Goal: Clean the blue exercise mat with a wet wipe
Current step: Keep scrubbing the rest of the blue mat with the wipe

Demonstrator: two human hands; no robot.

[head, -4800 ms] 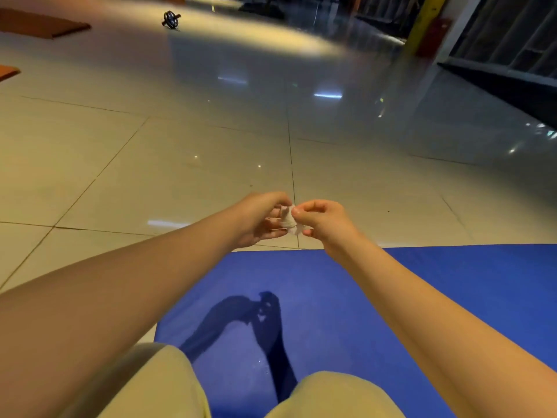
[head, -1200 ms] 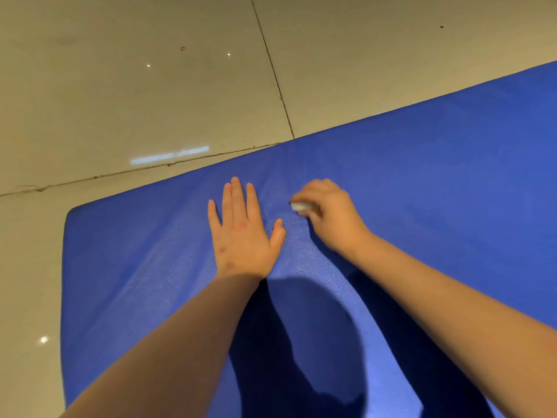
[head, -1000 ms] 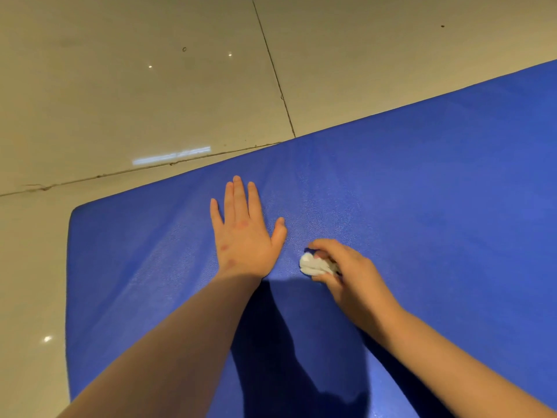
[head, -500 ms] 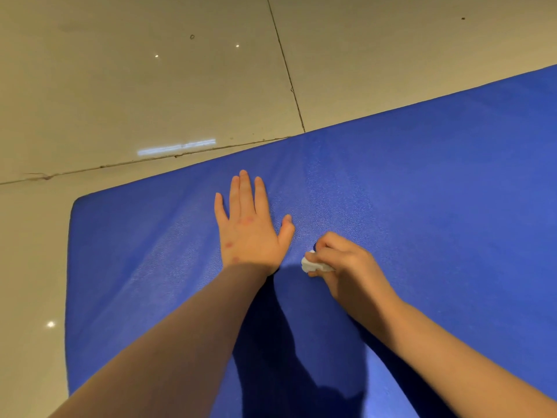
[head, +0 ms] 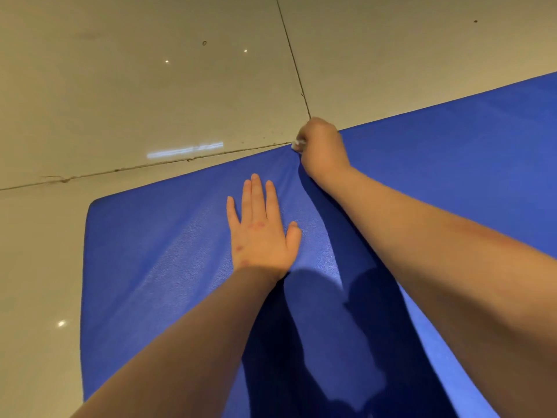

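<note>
The blue exercise mat (head: 156, 260) lies flat on the floor and fills the lower right of the head view. My left hand (head: 260, 229) rests flat on it, fingers straight and together, palm down. My right hand (head: 321, 147) is stretched out to the mat's far edge, fingers curled around a crumpled white wet wipe (head: 298, 143). Only a small bit of the wipe shows at the fingertips; the rest is hidden inside the hand. Shadows of both arms fall on the mat near me.
Glossy beige floor tiles (head: 150, 86) with dark grout lines surround the mat on the far and left sides. The mat's rounded far-left corner (head: 93, 205) is in view. Small light reflections dot the tiles.
My right hand has swept the wipe away from me, from beside my left thumb up to the mat's far edge. My left hand has stayed flat in place.
</note>
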